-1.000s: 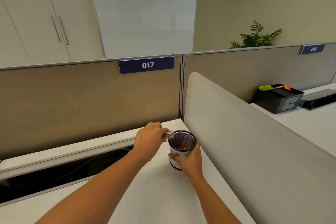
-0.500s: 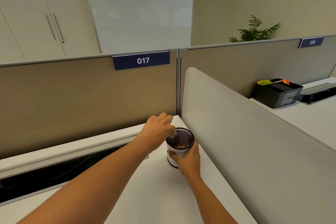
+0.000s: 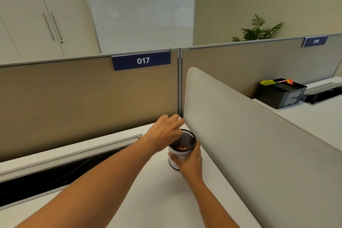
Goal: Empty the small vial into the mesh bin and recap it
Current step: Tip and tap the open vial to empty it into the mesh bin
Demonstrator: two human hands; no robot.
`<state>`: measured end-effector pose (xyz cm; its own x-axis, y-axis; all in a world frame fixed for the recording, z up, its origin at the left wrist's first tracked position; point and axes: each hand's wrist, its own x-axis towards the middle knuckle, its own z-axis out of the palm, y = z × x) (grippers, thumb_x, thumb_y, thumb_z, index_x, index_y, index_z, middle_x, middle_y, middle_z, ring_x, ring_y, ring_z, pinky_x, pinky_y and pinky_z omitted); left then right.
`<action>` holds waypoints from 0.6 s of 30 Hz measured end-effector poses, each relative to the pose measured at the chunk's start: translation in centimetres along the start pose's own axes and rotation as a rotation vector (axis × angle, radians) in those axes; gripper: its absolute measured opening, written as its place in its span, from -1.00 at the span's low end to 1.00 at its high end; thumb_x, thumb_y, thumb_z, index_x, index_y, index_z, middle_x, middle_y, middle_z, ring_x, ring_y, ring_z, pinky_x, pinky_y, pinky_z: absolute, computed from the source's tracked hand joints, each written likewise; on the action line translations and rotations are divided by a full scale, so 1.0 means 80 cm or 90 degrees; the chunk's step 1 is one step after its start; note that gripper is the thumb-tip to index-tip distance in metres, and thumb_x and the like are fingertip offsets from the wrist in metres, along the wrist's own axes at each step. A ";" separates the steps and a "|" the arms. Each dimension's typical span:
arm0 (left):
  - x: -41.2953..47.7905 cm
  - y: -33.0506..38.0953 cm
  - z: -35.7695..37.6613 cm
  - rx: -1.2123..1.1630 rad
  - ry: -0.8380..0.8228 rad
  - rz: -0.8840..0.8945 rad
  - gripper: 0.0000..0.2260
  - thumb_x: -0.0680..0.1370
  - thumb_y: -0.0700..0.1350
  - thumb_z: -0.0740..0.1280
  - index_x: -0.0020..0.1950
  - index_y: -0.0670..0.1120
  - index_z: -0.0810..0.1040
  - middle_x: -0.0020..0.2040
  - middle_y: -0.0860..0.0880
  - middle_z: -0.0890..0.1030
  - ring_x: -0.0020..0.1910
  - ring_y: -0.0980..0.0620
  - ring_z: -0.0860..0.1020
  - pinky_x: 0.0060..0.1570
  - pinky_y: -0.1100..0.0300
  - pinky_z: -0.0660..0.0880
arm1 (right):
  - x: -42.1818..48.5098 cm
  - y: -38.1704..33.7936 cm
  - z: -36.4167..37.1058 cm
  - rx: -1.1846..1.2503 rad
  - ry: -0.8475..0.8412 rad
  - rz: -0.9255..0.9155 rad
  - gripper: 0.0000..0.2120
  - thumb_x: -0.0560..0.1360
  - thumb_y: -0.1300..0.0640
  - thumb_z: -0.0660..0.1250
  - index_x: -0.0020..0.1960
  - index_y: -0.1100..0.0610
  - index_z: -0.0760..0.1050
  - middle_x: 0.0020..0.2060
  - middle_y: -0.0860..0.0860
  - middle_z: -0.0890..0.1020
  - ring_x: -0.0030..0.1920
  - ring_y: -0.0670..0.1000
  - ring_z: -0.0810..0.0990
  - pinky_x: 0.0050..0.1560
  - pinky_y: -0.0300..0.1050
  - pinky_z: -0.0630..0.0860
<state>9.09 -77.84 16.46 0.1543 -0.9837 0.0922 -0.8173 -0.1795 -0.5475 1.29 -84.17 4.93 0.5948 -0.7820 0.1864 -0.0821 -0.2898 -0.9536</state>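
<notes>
A small black mesh bin (image 3: 187, 138) with a white label on its wall stands on the white desk (image 3: 159, 196) near the side divider. Brownish bits lie at its bottom. My right hand (image 3: 189, 162) wraps around the bin's near side. My left hand (image 3: 163, 132) hovers over the bin's left rim, fingers curled downward into the opening. The small vial is hidden under those fingers; I cannot make it out now. No cap is visible.
A grey rounded side divider (image 3: 240, 135) rises just right of the bin. A tan partition (image 3: 88, 102) marked 017 closes the back. An open cable trough (image 3: 55, 174) runs along the desk's left rear. A black organiser (image 3: 281, 92) sits on the neighbouring desk.
My left hand has tipped further over the bin's rim, and the vial, seen a second ago at the rim, is now hidden. The right hand keeps its hold.
</notes>
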 end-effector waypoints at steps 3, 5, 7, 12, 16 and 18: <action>0.002 0.000 0.000 0.008 0.002 0.013 -0.82 0.52 -0.33 0.17 -0.11 -0.15 0.54 0.07 -0.12 0.45 0.01 -0.09 0.40 -0.27 0.13 0.18 | -0.001 -0.001 0.000 0.005 -0.006 0.000 -0.12 0.19 0.09 0.58 0.37 0.15 0.20 0.31 0.10 0.44 0.30 0.11 0.41 0.30 -0.01 0.42; 0.004 0.000 0.001 0.010 0.009 0.009 -0.83 0.53 -0.31 0.18 -0.09 -0.15 0.55 0.07 -0.12 0.45 0.01 -0.09 0.40 -0.27 0.13 0.19 | -0.002 -0.002 -0.002 0.003 -0.010 0.000 -0.08 0.18 0.07 0.59 0.39 0.15 0.16 0.33 0.11 0.41 0.33 0.11 0.38 0.32 -0.01 0.40; 0.005 -0.001 0.003 -0.012 0.016 -0.010 -0.84 0.54 -0.26 0.19 -0.04 -0.13 0.56 0.07 -0.11 0.45 0.02 -0.08 0.40 -0.26 0.14 0.20 | -0.003 -0.003 -0.006 -0.005 -0.022 -0.006 0.00 0.17 0.04 0.59 0.42 0.14 0.08 0.38 0.11 0.33 0.38 0.11 0.31 0.36 0.01 0.35; 0.010 -0.009 0.006 -0.088 0.008 -0.101 -0.81 0.55 -0.15 0.23 0.10 -0.03 0.58 0.04 -0.05 0.47 0.05 -0.05 0.41 -0.25 0.17 0.23 | -0.002 -0.016 -0.024 -0.077 0.022 -0.084 0.02 0.14 -0.13 0.56 0.43 0.05 0.07 0.43 0.06 0.26 0.43 0.06 0.21 0.41 0.06 0.25; 0.015 -0.013 0.007 -0.087 -0.012 -0.112 -0.80 0.55 -0.16 0.24 0.11 -0.01 0.59 0.07 -0.05 0.49 0.08 -0.05 0.42 -0.24 0.17 0.25 | 0.010 -0.025 -0.033 -0.207 0.062 -0.143 -0.32 0.26 -0.16 0.47 0.29 0.04 0.35 0.35 0.00 0.41 0.45 0.03 0.19 0.41 0.25 0.06; 0.016 -0.013 0.007 -0.076 -0.017 -0.101 -0.80 0.55 -0.19 0.22 0.09 -0.03 0.58 0.07 -0.06 0.52 0.09 -0.06 0.44 -0.23 0.17 0.23 | 0.017 -0.029 -0.035 -0.240 0.069 -0.141 -0.52 0.33 -0.09 0.43 0.19 0.01 0.44 0.25 -0.01 0.51 0.43 0.04 0.23 0.40 0.29 0.05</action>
<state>10.43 -78.95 16.71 0.2999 -0.9426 0.1468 -0.8412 -0.3339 -0.4252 0.08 -86.09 8.03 0.5451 -0.7257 0.4199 -0.2590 -0.6221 -0.7389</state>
